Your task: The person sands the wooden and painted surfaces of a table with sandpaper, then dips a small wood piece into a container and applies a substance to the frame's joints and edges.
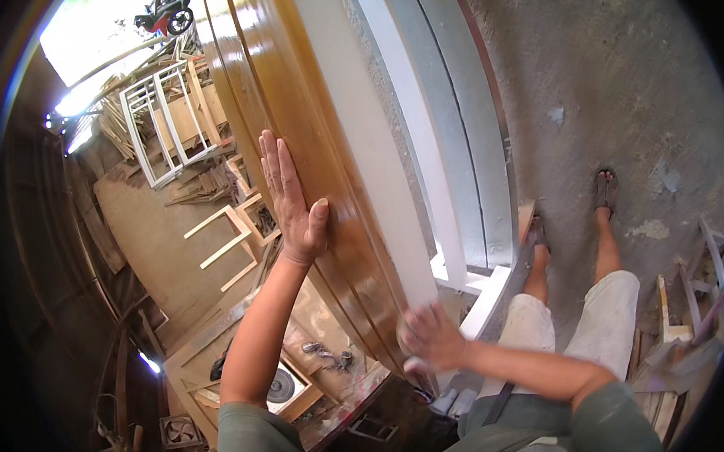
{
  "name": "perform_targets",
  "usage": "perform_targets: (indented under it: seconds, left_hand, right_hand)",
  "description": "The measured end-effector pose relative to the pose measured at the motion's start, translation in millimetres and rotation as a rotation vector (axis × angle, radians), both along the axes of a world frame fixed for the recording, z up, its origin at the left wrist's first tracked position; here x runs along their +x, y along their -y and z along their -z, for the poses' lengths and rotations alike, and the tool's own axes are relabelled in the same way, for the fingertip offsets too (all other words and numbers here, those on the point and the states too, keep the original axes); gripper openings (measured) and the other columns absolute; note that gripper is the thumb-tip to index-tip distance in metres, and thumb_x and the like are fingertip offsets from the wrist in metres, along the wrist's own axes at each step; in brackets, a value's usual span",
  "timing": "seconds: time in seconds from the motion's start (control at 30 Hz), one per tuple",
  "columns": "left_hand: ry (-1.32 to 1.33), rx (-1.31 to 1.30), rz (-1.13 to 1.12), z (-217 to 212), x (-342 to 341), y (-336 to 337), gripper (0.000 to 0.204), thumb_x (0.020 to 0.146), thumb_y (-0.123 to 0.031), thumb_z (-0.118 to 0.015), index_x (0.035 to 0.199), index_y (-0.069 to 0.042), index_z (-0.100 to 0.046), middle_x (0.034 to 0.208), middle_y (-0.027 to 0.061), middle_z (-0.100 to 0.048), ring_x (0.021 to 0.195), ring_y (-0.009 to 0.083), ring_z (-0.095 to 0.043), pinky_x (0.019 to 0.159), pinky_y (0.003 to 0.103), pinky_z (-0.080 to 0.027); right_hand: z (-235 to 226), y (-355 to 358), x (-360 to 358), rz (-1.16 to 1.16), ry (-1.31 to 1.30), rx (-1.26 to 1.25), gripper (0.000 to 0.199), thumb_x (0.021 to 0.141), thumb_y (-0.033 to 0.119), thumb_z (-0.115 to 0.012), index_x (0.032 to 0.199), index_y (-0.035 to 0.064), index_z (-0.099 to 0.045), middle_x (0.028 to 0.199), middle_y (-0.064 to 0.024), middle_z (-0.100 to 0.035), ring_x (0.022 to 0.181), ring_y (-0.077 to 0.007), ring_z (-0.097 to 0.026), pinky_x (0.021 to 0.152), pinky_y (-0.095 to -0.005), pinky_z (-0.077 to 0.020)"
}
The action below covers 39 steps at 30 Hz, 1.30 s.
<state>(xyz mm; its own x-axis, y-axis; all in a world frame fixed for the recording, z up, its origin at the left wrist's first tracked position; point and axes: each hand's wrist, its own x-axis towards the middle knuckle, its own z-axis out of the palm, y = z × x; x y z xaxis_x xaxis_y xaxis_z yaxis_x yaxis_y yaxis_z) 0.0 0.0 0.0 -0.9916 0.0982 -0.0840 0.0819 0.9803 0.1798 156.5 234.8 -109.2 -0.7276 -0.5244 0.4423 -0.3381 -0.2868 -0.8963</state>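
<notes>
A long, glossy brown varnished wooden panel (294, 109), which looks like a door, stands on edge in front of me. Its pale, unvarnished edge (350, 107) faces up toward my right side. My left hand (293, 200) lies flat on the glossy face with the fingers stretched out along it and the thumb apart. At the near end of the panel, my right hand (434, 335) is over the pale edge. Motion blurs its fingers, so whether something lies under them is hidden.
White-painted frame pieces (422, 128) and a grey-blue board (475, 142) run beside the panel. To the left are a white frame (155, 129), stacked timber, bare wooden frames (235, 234) and a round speaker (281, 386). More painted wood pieces (692, 310) lie right of my legs.
</notes>
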Motion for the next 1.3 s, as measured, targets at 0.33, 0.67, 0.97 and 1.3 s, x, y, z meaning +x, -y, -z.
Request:
perform_targets:
  seconds: [0.33, 0.67, 0.97, 1.3]
  left_hand:
    - [-0.01, -0.018, 0.027, 4, -1, 1, 0.095, 0.098, -0.069, -0.032, 0.162, 0.0, -0.017, 0.169, 0.0249, -0.01, 0.157, 0.04, -0.006, 0.126, 0.052, -0.006]
    - [0.039, -0.012, -0.062, 2, 6, -7, 0.097, 0.097, -0.07, -0.032, 0.162, 0.001, -0.017, 0.169, 0.0256, -0.01, 0.157, 0.0412, -0.006, 0.125, 0.053, -0.004]
    - [0.035, -0.026, -0.031, -6, 2, -2, 0.097, 0.097, -0.07, -0.035, 0.161, 0.001, -0.018, 0.168, 0.0275, -0.011, 0.157, 0.0431, -0.008, 0.125, 0.055, -0.004]
    - [0.084, 0.0, -0.002, -7, -6, -1, 0.097, 0.096, -0.068, -0.041, 0.162, 0.0, -0.017, 0.166, 0.032, -0.009, 0.156, 0.0471, -0.008, 0.124, 0.059, -0.004]
  right_hand:
    - [-11, 52, -204, 0.222, 0.191, 0.013, 0.086, 0.1, 0.053, -0.049, 0.162, 0.0031, -0.015, 0.17, -0.0203, -0.01, 0.157, -0.036, -0.014, 0.126, -0.0536, -0.0083]
    - [-13, 52, -209, 0.086, -0.018, 0.112, 0.087, 0.097, 0.046, -0.054, 0.164, 0.0079, -0.013, 0.17, -0.021, -0.007, 0.158, -0.0366, -0.005, 0.125, -0.0574, -0.0091]
    - [-36, 31, -152, -0.246, 0.093, 0.403, 0.08, 0.099, 0.056, -0.049, 0.156, 0.003, -0.032, 0.168, -0.0207, -0.019, 0.158, -0.0342, -0.013, 0.125, -0.0544, -0.0102]
    - [15, 126, -477, 0.368, -0.207, -0.066, 0.077, 0.101, 0.055, -0.048, 0.161, 0.0117, -0.027, 0.169, -0.0156, -0.018, 0.157, -0.0366, -0.012, 0.126, -0.0533, -0.0096]
